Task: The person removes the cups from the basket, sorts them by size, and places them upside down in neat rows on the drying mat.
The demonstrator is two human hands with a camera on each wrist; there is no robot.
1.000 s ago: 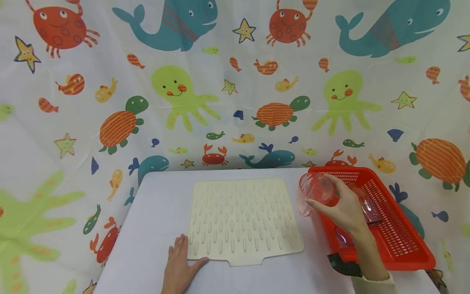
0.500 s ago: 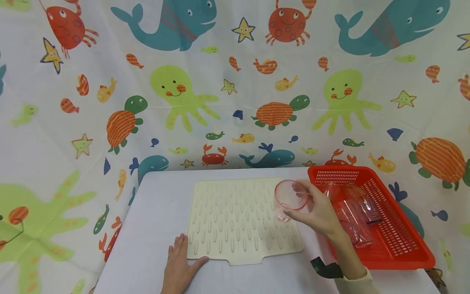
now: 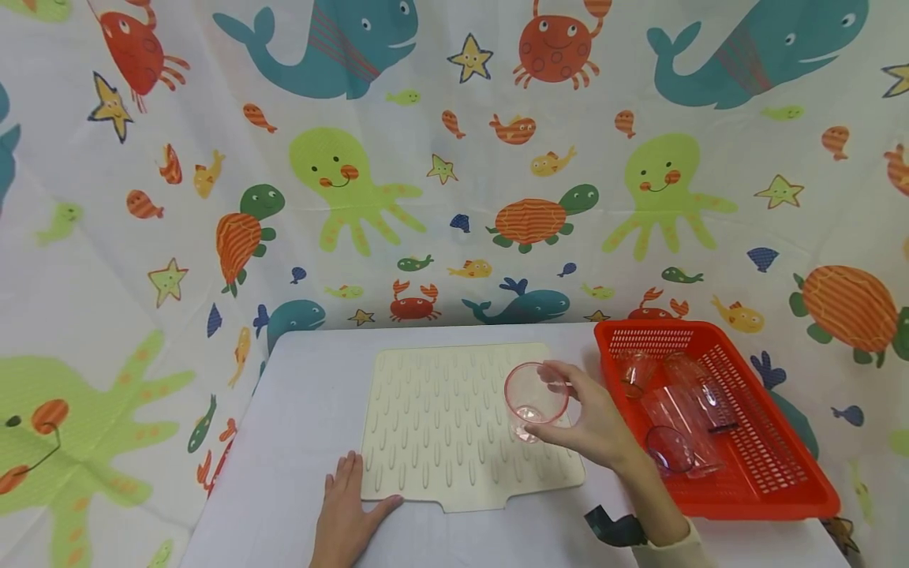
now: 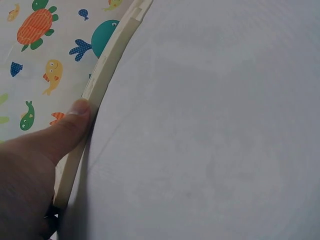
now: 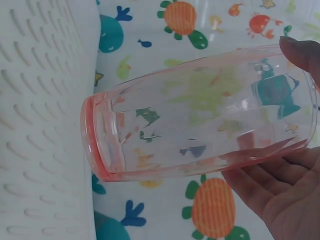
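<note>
My right hand (image 3: 592, 418) grips a clear, pink-tinted tumbler (image 3: 529, 390) near its rim, thumb on one side and fingers on the other. The tumbler is upright, mouth up, over the right part of a cream ribbed drying board (image 3: 440, 442). In the right wrist view, the thick pink base of the tumbler (image 5: 102, 140) is close to the board's ribbed surface (image 5: 35, 125). At the board's near left corner rests my left hand (image 3: 348, 509), its fingers straight along the left side. The left wrist view shows the thumb (image 4: 70, 125) against the board's near edge.
A red plastic basket (image 3: 777, 465) stands on the right of the white-covered table (image 3: 305, 394). Several clear glasses lie in it, among them a small glass (image 3: 637, 371) and one with a dark purple rim (image 3: 670, 450). A sea-animal curtain (image 3: 454, 181) hangs behind.
My right hand has carried the tumbler leftward from beside the basket to over the board, uncovering the glasses in the basket. My left hand has stayed at the board's corner.
</note>
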